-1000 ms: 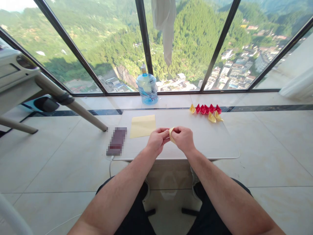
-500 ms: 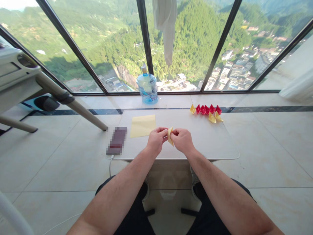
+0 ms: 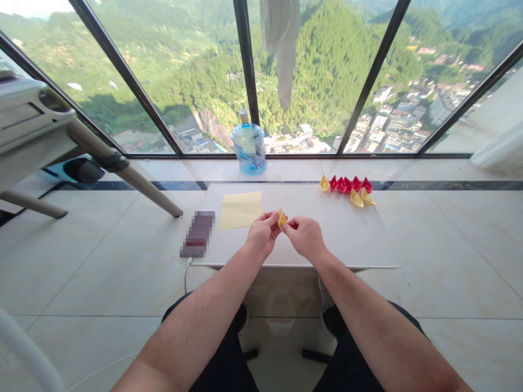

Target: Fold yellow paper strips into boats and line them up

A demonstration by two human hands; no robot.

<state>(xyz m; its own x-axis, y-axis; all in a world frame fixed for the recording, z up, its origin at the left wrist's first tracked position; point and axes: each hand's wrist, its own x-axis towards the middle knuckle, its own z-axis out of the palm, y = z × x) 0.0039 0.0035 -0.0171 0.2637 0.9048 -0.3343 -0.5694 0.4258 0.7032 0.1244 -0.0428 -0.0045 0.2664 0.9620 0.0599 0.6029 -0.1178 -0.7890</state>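
Note:
Over the near middle of a small white table (image 3: 368,245), my left hand (image 3: 263,234) and my right hand (image 3: 304,237) meet, both pinching one small folded yellow paper piece (image 3: 281,218). Most of the piece is hidden between the fingertips. A flat yellow paper sheet (image 3: 241,209) lies on the table just left of my hands. At the far right corner sits a row of finished folded paper pieces, red ones (image 3: 350,183) with yellow ones (image 3: 360,198) beside them.
A blurred dark phone (image 3: 198,234) lies on the table's left edge with a cable hanging down. A blue water jug (image 3: 249,148) stands on the sill by the window. A treadmill frame (image 3: 61,141) stands at left. Tiled floor surrounds the table.
The yellow piece has been folded smaller and now shows only as a small tip between my fingertips. Both hands stayed in place, drawing slightly closer together.

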